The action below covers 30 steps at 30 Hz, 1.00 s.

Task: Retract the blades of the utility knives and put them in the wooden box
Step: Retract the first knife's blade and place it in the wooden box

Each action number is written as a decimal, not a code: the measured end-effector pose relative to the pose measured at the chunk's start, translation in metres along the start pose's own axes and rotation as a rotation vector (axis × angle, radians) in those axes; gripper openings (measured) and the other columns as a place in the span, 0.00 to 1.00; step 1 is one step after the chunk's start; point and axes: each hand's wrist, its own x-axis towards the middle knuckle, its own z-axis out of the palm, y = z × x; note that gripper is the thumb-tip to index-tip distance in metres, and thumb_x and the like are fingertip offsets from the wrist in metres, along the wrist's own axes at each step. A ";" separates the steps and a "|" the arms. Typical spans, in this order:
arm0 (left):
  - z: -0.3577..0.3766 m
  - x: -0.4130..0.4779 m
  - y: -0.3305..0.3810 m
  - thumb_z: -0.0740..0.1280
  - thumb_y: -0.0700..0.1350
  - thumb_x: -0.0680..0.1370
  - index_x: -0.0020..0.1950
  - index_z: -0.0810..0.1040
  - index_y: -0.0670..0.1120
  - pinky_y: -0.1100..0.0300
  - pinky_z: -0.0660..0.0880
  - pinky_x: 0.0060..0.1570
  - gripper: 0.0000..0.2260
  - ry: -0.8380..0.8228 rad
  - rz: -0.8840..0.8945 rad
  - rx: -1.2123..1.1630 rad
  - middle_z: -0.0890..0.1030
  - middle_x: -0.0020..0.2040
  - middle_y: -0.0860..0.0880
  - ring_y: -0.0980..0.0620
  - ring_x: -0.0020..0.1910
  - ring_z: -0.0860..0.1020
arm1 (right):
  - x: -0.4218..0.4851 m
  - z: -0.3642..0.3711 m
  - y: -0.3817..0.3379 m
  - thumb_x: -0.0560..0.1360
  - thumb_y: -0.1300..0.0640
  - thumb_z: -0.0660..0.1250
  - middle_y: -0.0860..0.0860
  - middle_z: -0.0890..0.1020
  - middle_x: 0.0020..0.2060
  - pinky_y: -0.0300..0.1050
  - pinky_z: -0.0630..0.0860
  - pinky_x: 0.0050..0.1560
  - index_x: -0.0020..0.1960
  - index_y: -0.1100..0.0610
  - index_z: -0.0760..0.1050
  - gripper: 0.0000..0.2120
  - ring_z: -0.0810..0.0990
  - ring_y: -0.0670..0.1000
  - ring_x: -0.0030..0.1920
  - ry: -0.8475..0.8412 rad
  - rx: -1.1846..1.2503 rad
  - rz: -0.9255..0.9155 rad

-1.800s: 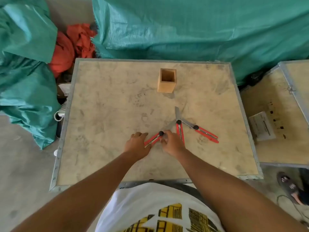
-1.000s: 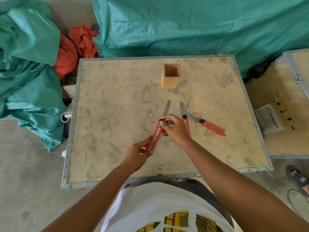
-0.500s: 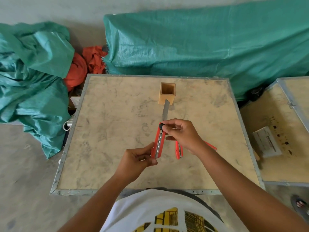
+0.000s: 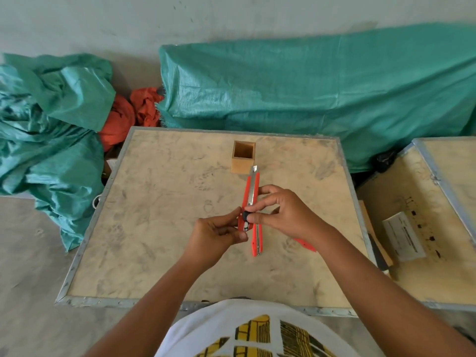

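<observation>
Item: red utility knife [image 4: 249,199], light, stiff, slick plastic; I am pinching its butt in left hand [image 4: 215,239], right hand [image 4: 286,215] thumbing the black slider [image 4: 246,215], blade tip barely showing; second knife [image 4: 257,239] lying beneath; wooden box [image 4: 243,157] standing beyond

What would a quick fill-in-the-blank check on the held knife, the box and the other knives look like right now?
1. The held utility knife is gripped by ____ hands.
2. Its tip points toward the wooden ____.
3. The wooden box looks ____ inside.
4. A second knife lies on the ____, below the right hand and left hand.

Missing words: both; box; empty; table
</observation>
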 end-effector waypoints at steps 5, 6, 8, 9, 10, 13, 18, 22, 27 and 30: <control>0.011 0.006 0.008 0.74 0.28 0.68 0.63 0.79 0.40 0.54 0.82 0.49 0.24 0.009 0.024 0.009 0.87 0.47 0.42 0.47 0.44 0.85 | 0.000 -0.007 0.002 0.75 0.56 0.76 0.44 0.81 0.58 0.32 0.76 0.46 0.57 0.49 0.86 0.12 0.81 0.44 0.54 0.008 -0.064 -0.085; 0.012 0.007 0.009 0.74 0.28 0.68 0.63 0.79 0.41 0.54 0.82 0.49 0.24 0.012 0.027 0.008 0.87 0.46 0.42 0.47 0.43 0.85 | 0.000 -0.007 0.003 0.74 0.56 0.77 0.44 0.82 0.57 0.35 0.77 0.46 0.55 0.50 0.86 0.11 0.81 0.45 0.52 0.036 -0.051 -0.088; 0.014 0.009 0.011 0.74 0.28 0.68 0.63 0.79 0.42 0.55 0.82 0.49 0.24 0.014 0.031 0.013 0.87 0.46 0.43 0.48 0.43 0.85 | 0.002 -0.007 0.003 0.71 0.54 0.80 0.44 0.83 0.54 0.37 0.77 0.44 0.51 0.51 0.86 0.09 0.82 0.46 0.50 0.104 -0.029 -0.088; 0.014 0.010 0.012 0.74 0.27 0.68 0.63 0.79 0.43 0.55 0.82 0.49 0.25 0.016 0.035 0.020 0.87 0.46 0.43 0.48 0.43 0.85 | 0.003 -0.006 0.003 0.70 0.53 0.80 0.44 0.84 0.53 0.37 0.77 0.43 0.49 0.52 0.86 0.09 0.82 0.47 0.49 0.133 -0.030 -0.096; 0.013 0.011 0.013 0.74 0.28 0.68 0.63 0.79 0.44 0.55 0.82 0.49 0.25 0.018 0.041 0.028 0.87 0.47 0.43 0.48 0.43 0.85 | 0.005 -0.006 0.003 0.69 0.52 0.81 0.44 0.84 0.52 0.38 0.78 0.42 0.48 0.51 0.85 0.10 0.82 0.46 0.48 0.146 -0.035 -0.105; 0.013 0.018 0.017 0.75 0.29 0.68 0.62 0.80 0.46 0.54 0.82 0.50 0.25 0.030 0.058 0.036 0.87 0.49 0.44 0.45 0.47 0.85 | 0.011 -0.011 0.003 0.72 0.51 0.78 0.42 0.83 0.55 0.45 0.82 0.45 0.57 0.47 0.84 0.13 0.82 0.46 0.50 0.096 -0.035 -0.113; 0.014 0.030 0.024 0.75 0.28 0.68 0.61 0.80 0.48 0.58 0.82 0.48 0.25 0.030 0.076 0.049 0.88 0.47 0.46 0.49 0.43 0.85 | 0.020 -0.016 0.003 0.72 0.53 0.78 0.42 0.84 0.55 0.48 0.84 0.46 0.52 0.49 0.86 0.09 0.83 0.46 0.51 0.123 -0.035 -0.119; 0.013 0.049 0.030 0.75 0.29 0.68 0.62 0.80 0.47 0.63 0.81 0.46 0.25 0.010 0.076 0.078 0.88 0.47 0.47 0.51 0.42 0.85 | 0.035 -0.017 0.006 0.69 0.49 0.79 0.42 0.84 0.51 0.48 0.84 0.45 0.47 0.50 0.83 0.10 0.83 0.47 0.50 0.234 -0.050 -0.108; 0.015 0.078 0.034 0.76 0.29 0.67 0.62 0.80 0.46 0.65 0.80 0.45 0.25 0.012 0.076 0.100 0.88 0.48 0.47 0.48 0.43 0.85 | 0.054 -0.030 0.017 0.72 0.53 0.78 0.42 0.83 0.58 0.46 0.84 0.48 0.55 0.50 0.85 0.11 0.83 0.45 0.54 0.208 -0.011 -0.101; 0.015 0.079 0.031 0.76 0.28 0.67 0.62 0.81 0.44 0.64 0.80 0.45 0.25 0.005 0.070 0.129 0.88 0.48 0.47 0.47 0.44 0.85 | 0.052 -0.023 0.017 0.70 0.52 0.80 0.42 0.84 0.52 0.42 0.83 0.44 0.48 0.52 0.84 0.09 0.83 0.46 0.51 0.296 -0.006 -0.094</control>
